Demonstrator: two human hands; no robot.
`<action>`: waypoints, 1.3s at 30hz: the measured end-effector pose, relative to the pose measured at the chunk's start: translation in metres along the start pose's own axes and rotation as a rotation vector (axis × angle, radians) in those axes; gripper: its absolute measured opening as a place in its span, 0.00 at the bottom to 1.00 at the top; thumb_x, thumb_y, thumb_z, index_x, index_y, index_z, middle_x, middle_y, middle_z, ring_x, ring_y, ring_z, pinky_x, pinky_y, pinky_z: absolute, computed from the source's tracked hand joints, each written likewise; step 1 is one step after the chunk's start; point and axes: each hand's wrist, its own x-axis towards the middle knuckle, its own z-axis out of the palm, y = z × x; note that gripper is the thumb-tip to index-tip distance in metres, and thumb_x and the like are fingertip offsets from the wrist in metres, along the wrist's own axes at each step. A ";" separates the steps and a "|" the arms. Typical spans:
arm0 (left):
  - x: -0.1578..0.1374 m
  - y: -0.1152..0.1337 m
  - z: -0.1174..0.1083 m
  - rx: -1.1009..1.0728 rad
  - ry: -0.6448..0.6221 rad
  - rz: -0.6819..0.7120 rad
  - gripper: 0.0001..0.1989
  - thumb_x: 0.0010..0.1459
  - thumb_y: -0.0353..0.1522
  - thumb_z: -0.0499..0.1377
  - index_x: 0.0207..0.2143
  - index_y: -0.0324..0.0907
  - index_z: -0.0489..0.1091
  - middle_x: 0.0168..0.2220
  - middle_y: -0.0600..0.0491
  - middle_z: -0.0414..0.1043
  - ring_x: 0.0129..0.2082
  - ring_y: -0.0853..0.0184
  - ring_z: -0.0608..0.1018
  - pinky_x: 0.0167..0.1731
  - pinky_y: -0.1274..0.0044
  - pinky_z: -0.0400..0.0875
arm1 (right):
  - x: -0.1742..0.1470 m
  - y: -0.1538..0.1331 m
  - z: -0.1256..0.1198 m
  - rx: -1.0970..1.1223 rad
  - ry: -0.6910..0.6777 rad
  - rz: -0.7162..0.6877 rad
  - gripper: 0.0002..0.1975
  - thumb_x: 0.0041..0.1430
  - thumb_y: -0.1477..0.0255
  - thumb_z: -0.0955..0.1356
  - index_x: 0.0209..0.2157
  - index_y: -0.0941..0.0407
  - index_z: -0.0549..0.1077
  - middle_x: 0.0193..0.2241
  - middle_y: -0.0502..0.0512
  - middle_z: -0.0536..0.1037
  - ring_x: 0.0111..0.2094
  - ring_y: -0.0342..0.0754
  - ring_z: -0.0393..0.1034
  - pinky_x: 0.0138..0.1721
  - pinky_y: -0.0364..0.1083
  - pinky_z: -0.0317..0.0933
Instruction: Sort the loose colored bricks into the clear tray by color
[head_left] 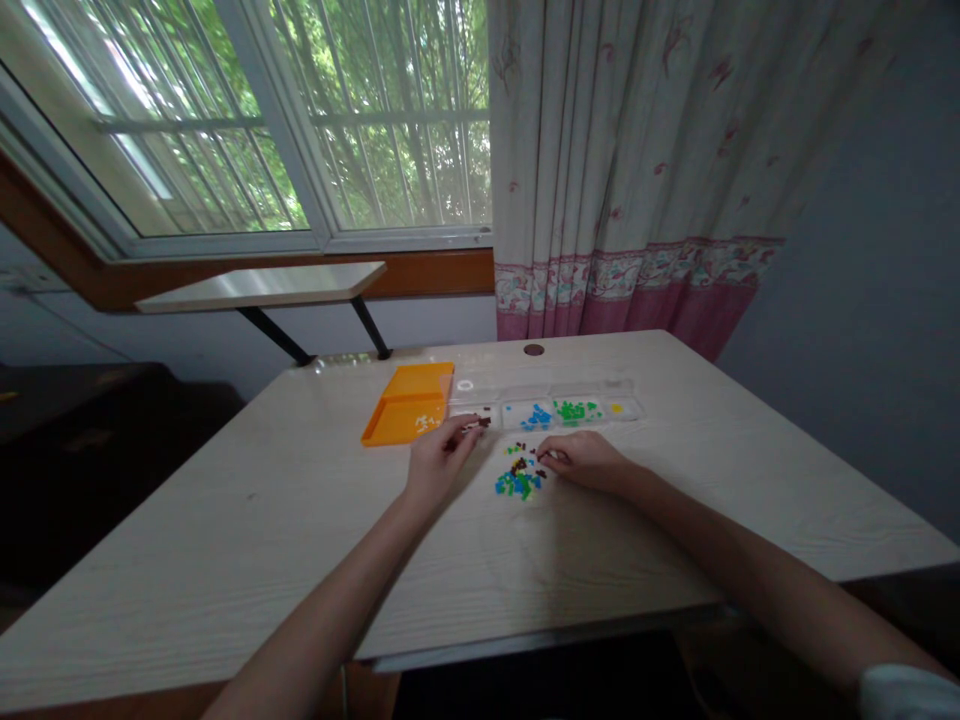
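Observation:
My left hand (439,457) is closed on several small dark brown pieces (481,423), which show at its fingertips over the left end of a clear compartment box (637,412). Beside a loose pile of mixed small pieces (519,486), green, blue, yellow and brown, my right hand (583,458) pinches a tiny brown piece (539,456). The box's compartments hold blue pieces (537,417), green pieces (574,411) and some yellow (617,408) at the right. My left fingers partly hide the compartment below them. The pieces are too small to tell their exact kind.
Left of the clear box lies an open orange case (397,420) with white pieces (426,423) in it. The pale wooden table (247,530) has a round brown cap (533,350) near its back edge. A raised shelf (270,285) stands at the back left.

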 end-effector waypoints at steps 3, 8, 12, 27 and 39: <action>0.003 -0.006 -0.001 0.051 0.001 -0.056 0.12 0.54 0.38 0.55 0.36 0.40 0.72 0.18 0.59 0.64 0.17 0.75 0.65 0.20 0.85 0.58 | 0.000 -0.001 0.001 0.036 0.056 -0.027 0.11 0.56 0.69 0.61 0.38 0.52 0.73 0.31 0.51 0.77 0.31 0.43 0.69 0.32 0.40 0.56; 0.012 -0.019 0.000 0.258 0.005 -0.236 0.15 0.54 0.40 0.54 0.37 0.42 0.73 0.17 0.58 0.65 0.18 0.72 0.67 0.20 0.82 0.56 | 0.001 0.001 0.005 0.097 0.154 -0.081 0.10 0.55 0.71 0.62 0.37 0.53 0.72 0.36 0.50 0.77 0.37 0.44 0.70 0.37 0.42 0.59; 0.015 -0.024 0.000 0.409 -0.034 -0.287 0.16 0.54 0.40 0.53 0.41 0.42 0.72 0.20 0.55 0.69 0.20 0.69 0.69 0.20 0.81 0.55 | 0.002 0.001 0.007 0.136 0.173 -0.117 0.10 0.56 0.72 0.62 0.37 0.52 0.73 0.36 0.50 0.77 0.38 0.44 0.70 0.39 0.43 0.59; -0.007 0.015 0.018 0.077 -0.461 0.065 0.12 0.55 0.37 0.54 0.36 0.42 0.73 0.19 0.57 0.70 0.18 0.75 0.68 0.20 0.84 0.57 | 0.004 -0.015 0.011 0.292 0.279 -0.040 0.06 0.50 0.72 0.67 0.32 0.54 0.73 0.26 0.47 0.75 0.22 0.38 0.63 0.26 0.37 0.54; -0.008 0.018 0.019 0.041 -0.430 0.078 0.10 0.55 0.36 0.55 0.35 0.43 0.74 0.19 0.56 0.70 0.17 0.75 0.67 0.19 0.84 0.57 | 0.002 -0.016 0.015 0.201 0.292 -0.165 0.07 0.54 0.67 0.65 0.33 0.54 0.71 0.31 0.48 0.76 0.24 0.38 0.65 0.29 0.37 0.55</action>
